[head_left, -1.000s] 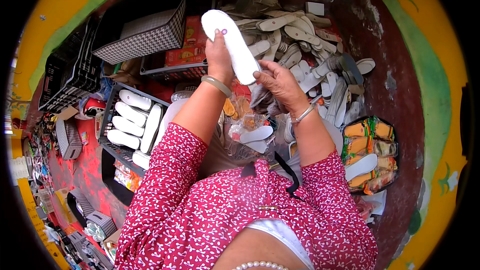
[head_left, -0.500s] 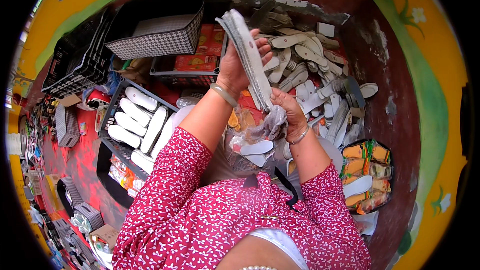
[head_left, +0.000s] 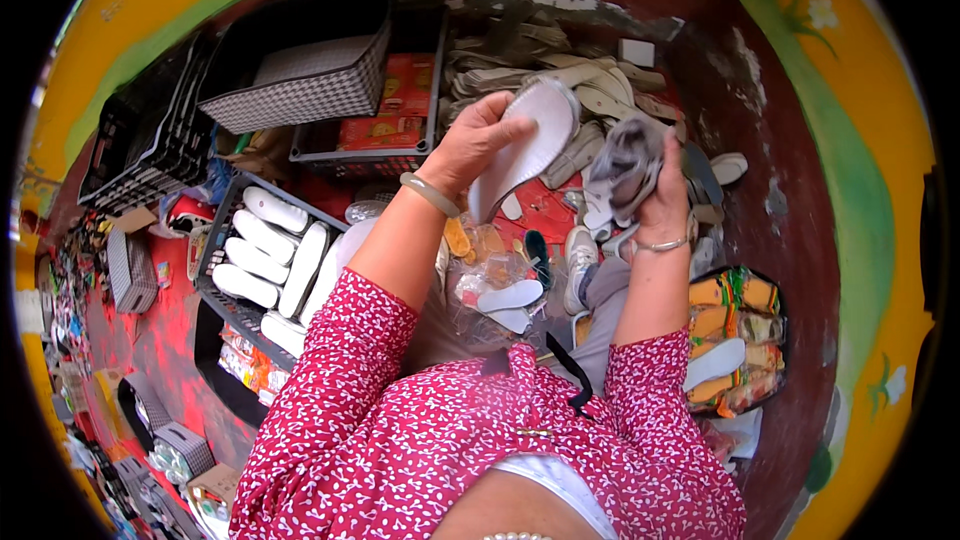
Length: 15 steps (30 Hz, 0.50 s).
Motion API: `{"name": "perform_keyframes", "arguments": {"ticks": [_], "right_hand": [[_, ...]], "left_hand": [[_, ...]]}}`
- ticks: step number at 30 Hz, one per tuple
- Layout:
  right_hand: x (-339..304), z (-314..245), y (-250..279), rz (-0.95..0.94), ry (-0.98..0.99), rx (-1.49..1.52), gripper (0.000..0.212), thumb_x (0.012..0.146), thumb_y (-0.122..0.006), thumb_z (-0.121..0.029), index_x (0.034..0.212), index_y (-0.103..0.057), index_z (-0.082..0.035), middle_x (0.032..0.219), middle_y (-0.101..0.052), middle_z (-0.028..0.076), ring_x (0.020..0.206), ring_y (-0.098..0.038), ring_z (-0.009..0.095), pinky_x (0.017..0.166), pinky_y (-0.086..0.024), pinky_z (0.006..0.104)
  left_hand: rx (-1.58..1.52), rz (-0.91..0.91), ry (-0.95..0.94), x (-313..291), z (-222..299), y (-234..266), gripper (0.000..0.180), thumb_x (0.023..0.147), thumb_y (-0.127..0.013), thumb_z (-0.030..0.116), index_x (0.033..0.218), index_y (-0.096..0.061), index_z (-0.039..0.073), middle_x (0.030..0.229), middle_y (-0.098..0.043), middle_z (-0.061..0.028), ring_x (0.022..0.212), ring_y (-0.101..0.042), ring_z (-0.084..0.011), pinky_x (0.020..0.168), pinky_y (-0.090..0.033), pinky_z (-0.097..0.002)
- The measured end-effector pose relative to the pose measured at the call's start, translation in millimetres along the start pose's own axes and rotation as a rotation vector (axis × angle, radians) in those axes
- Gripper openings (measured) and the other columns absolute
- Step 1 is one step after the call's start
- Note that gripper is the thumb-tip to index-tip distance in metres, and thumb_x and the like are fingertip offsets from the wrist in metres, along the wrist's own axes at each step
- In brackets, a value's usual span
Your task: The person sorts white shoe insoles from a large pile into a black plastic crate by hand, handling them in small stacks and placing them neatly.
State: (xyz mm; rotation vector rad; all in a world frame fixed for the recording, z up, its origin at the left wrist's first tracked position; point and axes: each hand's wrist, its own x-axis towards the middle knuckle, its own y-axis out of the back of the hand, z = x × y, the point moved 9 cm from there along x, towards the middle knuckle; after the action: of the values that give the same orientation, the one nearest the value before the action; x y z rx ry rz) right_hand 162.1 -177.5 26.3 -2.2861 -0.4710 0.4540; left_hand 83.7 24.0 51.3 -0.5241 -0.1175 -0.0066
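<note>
Cluttered floor below; left hand grasps white insole, right hand clenches grey cloth (crumpled).

At the far left of centre we see flat red-and-orange printed packs lying in a black crate. At the right, orange and yellow wrapped packs fill a dark tray, and near left on the floor lies a row of small colourful packets beside a small cardboard box.
</note>
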Motion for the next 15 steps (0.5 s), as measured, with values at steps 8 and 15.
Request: {"name": "perform_keyframes", "arguments": {"ticks": [8, 15], "right_hand": [[-46, -48, -70, -0.17, 0.579, -0.64, 0.025, 0.082, -0.058, -0.005, 0.107, -0.059, -0.004, 0.105, -0.062, 0.005, 0.096, -0.059, 0.016, 0.087, -0.046, 0.031], [-46, 0, -94, -0.47, 0.729, -1.485, 0.034, 0.066, -0.053, 0.006, 0.097, -0.063, -0.005, 0.101, -0.063, 0.009, 0.095, -0.056, 0.029, 0.083, -0.046, 0.0356]], "left_hand": [[1.043, -0.043, -0.109, 1, -31, -20, 0.029, 0.079, -0.07, 0.026, 0.092, -0.059, 0.003, 0.078, -0.061, -0.0124, 0.072, -0.057, -0.0241, 0.065, -0.046, -0.033], [1.271, -0.059, -0.16, -3, -32, -29, 0.025, 0.079, -0.068, 0.027, 0.091, -0.06, 0.006, 0.08, -0.062, -0.0175, 0.076, -0.059, -0.0345, 0.066, -0.046, -0.0387]]}}
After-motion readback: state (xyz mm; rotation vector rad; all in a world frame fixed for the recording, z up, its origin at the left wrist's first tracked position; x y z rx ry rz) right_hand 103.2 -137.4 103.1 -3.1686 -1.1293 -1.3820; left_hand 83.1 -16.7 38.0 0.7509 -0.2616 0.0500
